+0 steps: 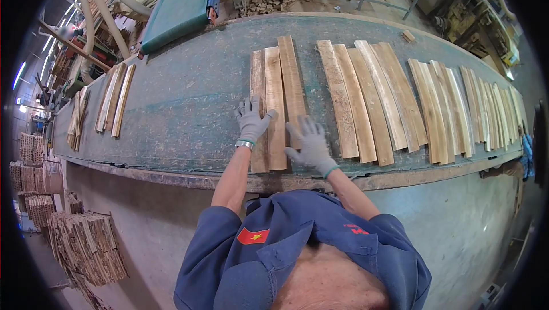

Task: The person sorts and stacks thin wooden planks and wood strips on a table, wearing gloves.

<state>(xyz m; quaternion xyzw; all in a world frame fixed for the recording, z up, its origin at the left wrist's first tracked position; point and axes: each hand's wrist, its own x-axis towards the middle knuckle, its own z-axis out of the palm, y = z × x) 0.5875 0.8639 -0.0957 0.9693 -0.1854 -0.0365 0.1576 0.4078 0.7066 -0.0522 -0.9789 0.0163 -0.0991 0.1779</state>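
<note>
Green belt bare leftward, both gloved hands' fingers spread flat on three planks, near edge.

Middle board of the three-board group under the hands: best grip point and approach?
Take the middle board by its near end, coming from the table edge by the person. It lies flat with neighbours tight against both long sides, so side pinches look blocked. The near end sits between the left hand and right hand, close to the edge, probably easiest to lift.
</note>
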